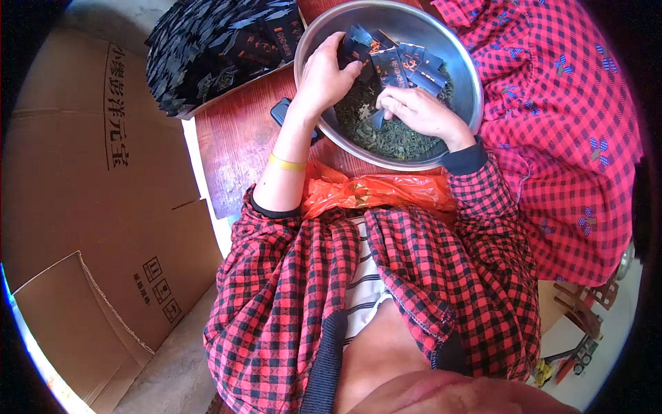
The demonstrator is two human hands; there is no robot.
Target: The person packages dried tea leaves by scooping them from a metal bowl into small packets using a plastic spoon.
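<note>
A steel basin (470, 76) holds loose dark green dried leaves (393, 141), which look like tea. Several small black packets (420, 69) with orange print lie on the leaves. At the basin's left side, my left hand (327, 76) is closed around a black packet (356, 50), its thumb against the near side. My right hand (422, 112) is over the leaves with its fingers pinched together. A bluish-grey flat piece (378, 119) sticks out below those fingers; its kind is not clear.
A box (207, 107) packed with many black packets (221, 48) stands left of the basin. A dark phone-like object (281, 110) and an orange plastic bag (379, 193) lie near the rim. A large cardboard carton (62, 159) is at left, red checked cloth (552, 138) at right.
</note>
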